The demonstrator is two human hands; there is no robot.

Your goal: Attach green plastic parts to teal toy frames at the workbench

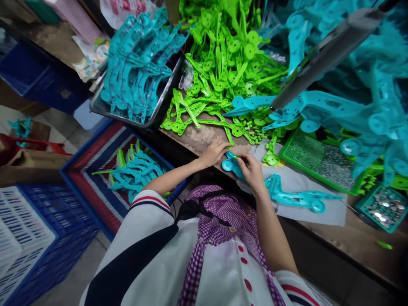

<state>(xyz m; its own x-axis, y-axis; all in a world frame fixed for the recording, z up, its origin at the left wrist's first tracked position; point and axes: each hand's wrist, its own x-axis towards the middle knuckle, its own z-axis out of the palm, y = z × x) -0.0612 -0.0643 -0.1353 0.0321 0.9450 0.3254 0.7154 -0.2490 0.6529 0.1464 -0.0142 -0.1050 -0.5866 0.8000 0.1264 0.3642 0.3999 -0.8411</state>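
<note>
A turquoise plastic part [236,168] with a round disc end lies at the bench's near edge, between my two hands. My right hand [254,171] is closed on its right side, and a bit of bright green shows by the fingertips. Just above the part's upper end, my left hand [214,154] has its fingers pinched together. What sits in that pinch is too small to make out; the tip of a long green plastic part [212,122] comes close to it. Another turquoise part [298,196] lies to the right on a grey sheet [331,214].
Green parts [223,55] and turquoise parts [350,110] are heaped behind. A grey electric screwdriver [328,53] hangs at upper right. Screws fill a green tray [353,190] and a teal tray [363,207]. At left stand a black bin [148,123] of turquoise parts and a blue crate [78,178].
</note>
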